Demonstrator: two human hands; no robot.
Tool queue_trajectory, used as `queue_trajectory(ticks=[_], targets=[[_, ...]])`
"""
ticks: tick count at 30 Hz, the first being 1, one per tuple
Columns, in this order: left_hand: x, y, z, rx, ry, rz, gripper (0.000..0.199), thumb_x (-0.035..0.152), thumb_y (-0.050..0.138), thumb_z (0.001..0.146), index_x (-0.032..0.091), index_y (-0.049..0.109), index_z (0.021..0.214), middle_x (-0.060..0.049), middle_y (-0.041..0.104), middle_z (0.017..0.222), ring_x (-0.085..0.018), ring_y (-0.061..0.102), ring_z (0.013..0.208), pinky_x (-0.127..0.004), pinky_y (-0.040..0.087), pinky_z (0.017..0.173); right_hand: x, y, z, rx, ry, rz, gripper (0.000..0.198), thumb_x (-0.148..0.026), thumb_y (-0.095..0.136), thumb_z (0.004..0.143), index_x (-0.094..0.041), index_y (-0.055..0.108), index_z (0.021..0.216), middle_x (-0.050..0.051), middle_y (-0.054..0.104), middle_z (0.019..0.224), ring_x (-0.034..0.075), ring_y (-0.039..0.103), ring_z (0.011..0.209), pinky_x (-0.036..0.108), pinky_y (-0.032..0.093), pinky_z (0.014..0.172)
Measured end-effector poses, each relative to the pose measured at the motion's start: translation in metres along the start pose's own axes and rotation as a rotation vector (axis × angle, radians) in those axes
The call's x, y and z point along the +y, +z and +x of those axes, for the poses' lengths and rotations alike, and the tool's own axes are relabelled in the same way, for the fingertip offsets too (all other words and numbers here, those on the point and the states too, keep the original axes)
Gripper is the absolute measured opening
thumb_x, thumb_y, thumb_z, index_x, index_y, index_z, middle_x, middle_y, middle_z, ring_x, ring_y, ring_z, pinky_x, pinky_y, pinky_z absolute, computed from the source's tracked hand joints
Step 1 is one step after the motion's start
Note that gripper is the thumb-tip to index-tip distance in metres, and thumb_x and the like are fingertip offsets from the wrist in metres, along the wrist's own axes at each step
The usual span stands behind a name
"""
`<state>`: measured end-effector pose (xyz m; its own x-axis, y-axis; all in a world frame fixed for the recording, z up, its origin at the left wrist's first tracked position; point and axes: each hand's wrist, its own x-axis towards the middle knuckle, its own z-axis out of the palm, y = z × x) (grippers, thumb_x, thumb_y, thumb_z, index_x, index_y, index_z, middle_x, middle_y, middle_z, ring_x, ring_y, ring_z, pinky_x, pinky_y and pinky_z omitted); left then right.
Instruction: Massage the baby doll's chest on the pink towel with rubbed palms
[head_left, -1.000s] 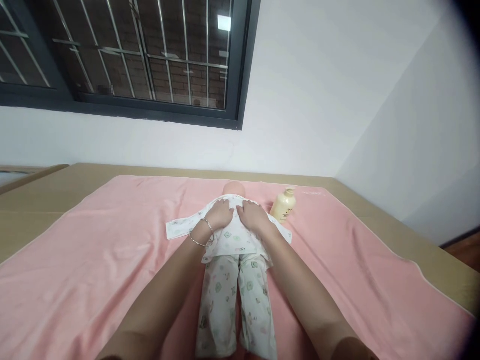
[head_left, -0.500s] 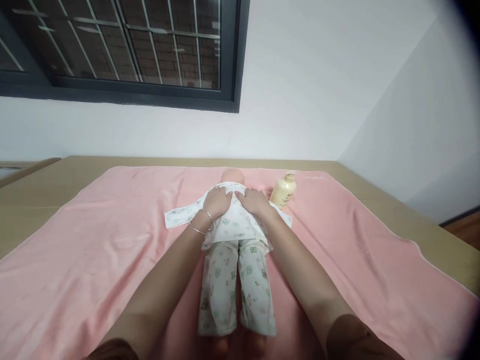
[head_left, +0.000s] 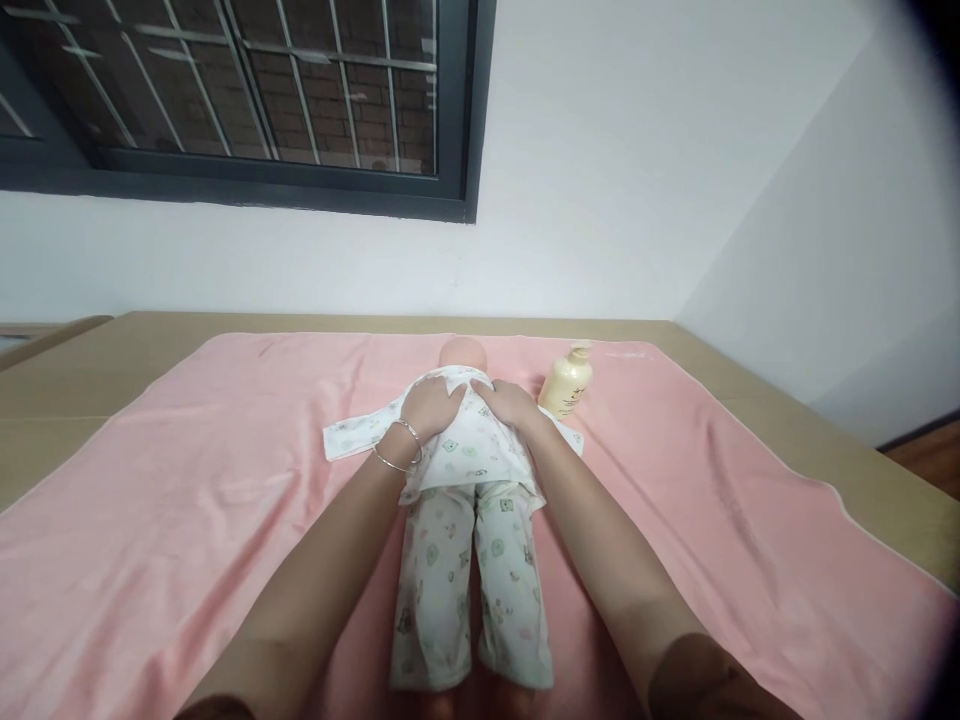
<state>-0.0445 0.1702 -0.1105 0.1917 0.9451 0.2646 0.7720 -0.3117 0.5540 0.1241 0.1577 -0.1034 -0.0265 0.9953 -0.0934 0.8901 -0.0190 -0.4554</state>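
While pajama-clad doll [head_left: 471, 455] is touched by left hand [head_left: 431, 406] and right hand [head_left: 507, 403], both unclenched, pink blanket [head_left: 225, 480] spread beneath.

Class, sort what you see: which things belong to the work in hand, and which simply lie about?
In the work:
- left hand and right hand, both on the shirt
- doll wearing it
- pink cloth beneath

Apparently just there:
- bottle, untouched
- window

White walls [head_left: 600, 150], corner at right | dark-framed window [head_left: 262, 90], upper left | metal bars [head_left: 390, 64], brickwork [head_left: 319, 110] beyond
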Motion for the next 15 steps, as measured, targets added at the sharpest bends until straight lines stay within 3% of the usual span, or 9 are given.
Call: queue_trajectory(ticks=[3,5,9,12,15], targets=[[0.003,0.0,-0.002,-0.068,0.041,0.196,0.043,0.041,0.04,0.095,0.009,0.065,0.11,-0.024,0.063,0.126,-0.035,0.054,0.124,-0.044,0.036,0.106,0.002,0.002,0.003,0.016,-0.003,-0.028,0.075,-0.064,0.018,0.098,-0.008,0.055,0.132,0.021,0.055,0.138,0.035,0.047,0.13,0.047,0.031,0.106],[0.009,-0.006,-0.006,-0.11,0.079,0.252,0.041,0.035,0.037,0.097,0.007,0.064,0.112,-0.024,0.063,0.125,-0.035,0.056,0.121,-0.044,0.039,0.103,-0.007,0.002,-0.005,0.073,-0.039,-0.117,0.064,-0.052,0.019,0.101,-0.008,0.053,0.133,0.022,0.052,0.14,0.035,0.043,0.133,0.047,0.029,0.108],[0.025,-0.024,-0.012,-0.226,0.174,0.252,0.03,0.023,0.038,0.094,0.014,0.066,0.101,-0.017,0.07,0.109,-0.028,0.065,0.1,-0.036,0.047,0.089,-0.035,-0.003,-0.032,0.082,-0.178,-0.207,0.042,-0.028,0.029,0.1,-0.009,0.055,0.128,0.02,0.058,0.132,0.03,0.056,0.119,0.037,0.04,0.096],[0.028,-0.03,-0.011,-0.201,0.187,0.185,0.033,0.021,0.034,0.095,0.018,0.067,0.092,-0.013,0.072,0.099,-0.026,0.067,0.092,-0.034,0.048,0.086,-0.048,-0.009,-0.046,0.029,-0.237,-0.19,0.038,-0.024,0.034,0.098,-0.014,0.058,0.124,0.016,0.063,0.125,0.028,0.06,0.111,0.034,0.043,0.088],[0.02,-0.021,-0.007,-0.129,0.157,0.16,0.037,0.025,0.03,0.098,0.016,0.066,0.103,-0.016,0.07,0.113,-0.027,0.064,0.107,-0.037,0.045,0.095,-0.043,-0.008,-0.04,0.049,-0.208,-0.165,0.041,-0.03,0.03,0.1,-0.012,0.062,0.12,0.017,0.063,0.126,0.029,0.06,0.112,0.034,0.043,0.088]])
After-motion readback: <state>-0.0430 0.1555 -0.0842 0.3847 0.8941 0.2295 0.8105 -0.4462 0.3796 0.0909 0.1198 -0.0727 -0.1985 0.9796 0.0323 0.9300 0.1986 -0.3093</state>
